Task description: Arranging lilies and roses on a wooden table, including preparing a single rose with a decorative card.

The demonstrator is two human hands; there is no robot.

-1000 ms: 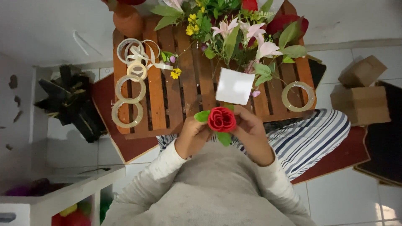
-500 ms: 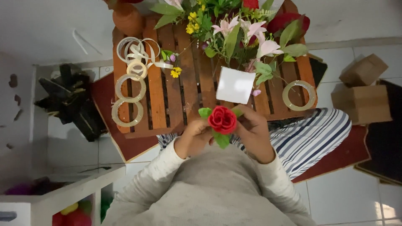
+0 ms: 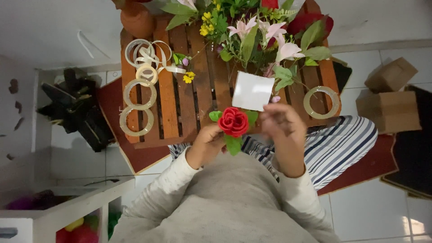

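my left hand point(image 3: 208, 145) grips a red rose point(image 3: 233, 121) by its stem, just above my lap at the near edge of the wooden table point(image 3: 180, 103). my right hand point(image 3: 284, 128) hovers beside it, fingers loose, holding nothing.

Red rose point(image 3: 233, 121), green leaves point(image 3: 233, 145); white card point(image 3: 252, 91); brown slatted table point(image 3: 180, 112); striped trousers point(image 3: 342, 144).

A red artificial rose point(image 3: 233, 121) with green leaves faces upward, bloom fully open, held upright above the near edge of the wooden slatted table point(image 3: 180, 108).
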